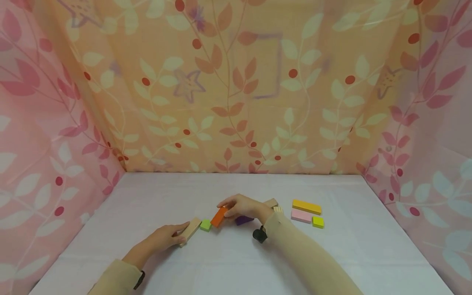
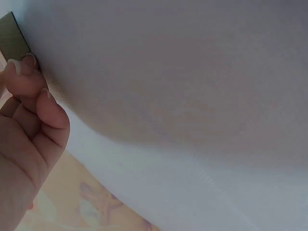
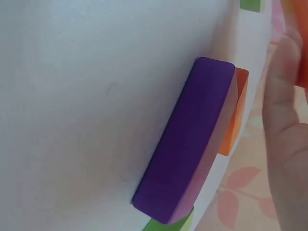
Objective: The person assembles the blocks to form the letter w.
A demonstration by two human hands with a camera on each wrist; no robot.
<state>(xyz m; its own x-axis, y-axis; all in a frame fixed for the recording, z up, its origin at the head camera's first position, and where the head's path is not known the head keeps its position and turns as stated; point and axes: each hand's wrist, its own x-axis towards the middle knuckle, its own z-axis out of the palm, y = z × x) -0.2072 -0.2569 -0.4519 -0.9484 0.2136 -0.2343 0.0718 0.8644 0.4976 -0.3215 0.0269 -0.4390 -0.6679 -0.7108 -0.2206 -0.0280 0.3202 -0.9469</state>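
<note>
1. White table [image 1: 228,262]: bears every block; the orange block serves as landmark below.
2. Right hand [image 1: 243,207]: fingers curled over the far end of the orange block [image 1: 219,216], pinching it. The block's long axis runs diagonally, near end toward the person's left, far end under the fingers.
3. Left hand [image 1: 164,237]: left of the orange block, fingers bent round the near end of the natural wood block [image 1: 190,230], whose long axis slants away and to the right, roughly parallel to the orange one.
4. Purple block [image 1: 244,220]: just right of the orange block, beneath the right hand.
5. Yellow bar [image 1: 307,206] and pink bar [image 1: 301,216]: well right, lying crosswise.
6. Green cube [image 1: 205,225]: between the wood and orange blocks.
</note>
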